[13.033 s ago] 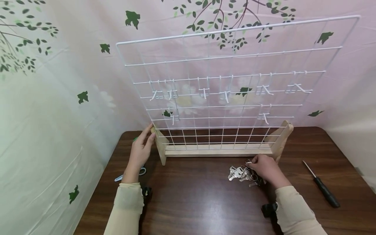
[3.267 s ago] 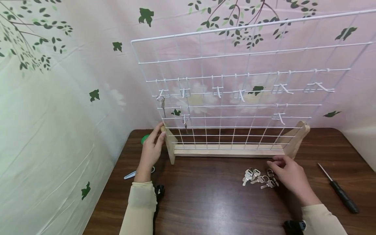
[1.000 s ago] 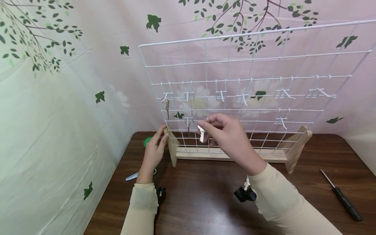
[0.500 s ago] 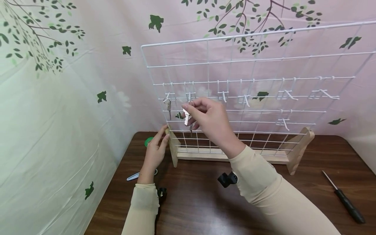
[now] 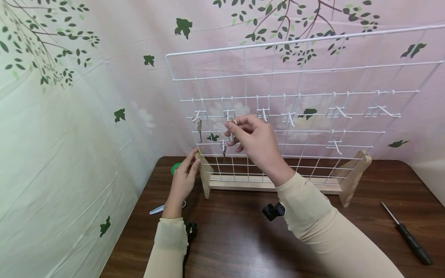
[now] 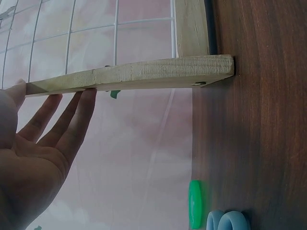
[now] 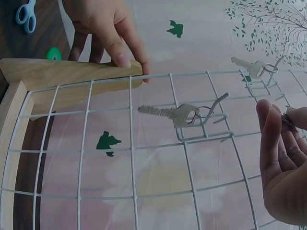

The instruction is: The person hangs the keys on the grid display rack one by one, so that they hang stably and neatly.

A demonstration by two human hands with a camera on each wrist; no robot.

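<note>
My right hand [image 5: 259, 144] pinches a metal key [image 5: 232, 135] with its ring, right at the second hook [image 5: 227, 113] of the upper row on a white wire grid [image 5: 306, 41]. Whether the ring is over the hook I cannot tell. One key [image 5: 199, 129] hangs from the far-left upper hook; another key [image 7: 184, 115] hangs from the lower-left hook. On the left, my left hand [image 5: 184, 177] holds the top of the wooden side support [image 6: 144, 72], thumb on one face and fingers on the other. The loose keys seen earlier on the table are hidden behind my right arm.
More white hooks [image 5: 289, 119] line the grid to the right, with one lower hook [image 5: 335, 146] below them. A black-handled screwdriver [image 5: 411, 243] lies at the table's right. Light blue scissors [image 5: 158, 209] and a green round object [image 5: 175, 168] are at the left.
Two keys have come onto hooks since the oldest frame. My right hand took a key from the table pile and rose leftward to the second upper hook. The left hand keeps its hold.
</note>
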